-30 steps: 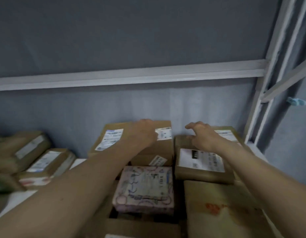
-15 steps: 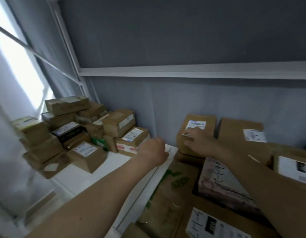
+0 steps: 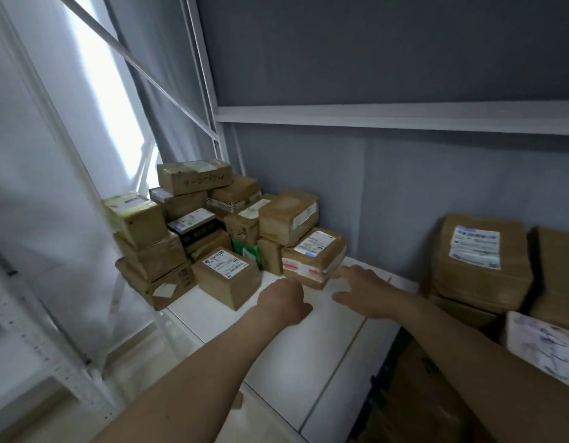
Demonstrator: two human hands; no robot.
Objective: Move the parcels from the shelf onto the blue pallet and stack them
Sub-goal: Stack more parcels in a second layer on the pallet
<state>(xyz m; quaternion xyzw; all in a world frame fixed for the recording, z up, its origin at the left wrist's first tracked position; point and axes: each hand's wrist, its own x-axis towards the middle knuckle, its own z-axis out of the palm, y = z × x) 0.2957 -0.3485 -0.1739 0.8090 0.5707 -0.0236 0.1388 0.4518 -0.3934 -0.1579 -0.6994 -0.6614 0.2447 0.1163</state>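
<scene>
Both hands reach for the red-striped parcel (image 3: 313, 259); right hand (image 3: 361, 290) spread and empty, left hand (image 3: 284, 300) loosely curled, empty; best clasp both ends, lift level

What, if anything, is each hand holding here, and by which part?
Nothing is held. The left hand and right hand reach over the white shelf toward the red-taped parcel; neither grips it.
</scene>
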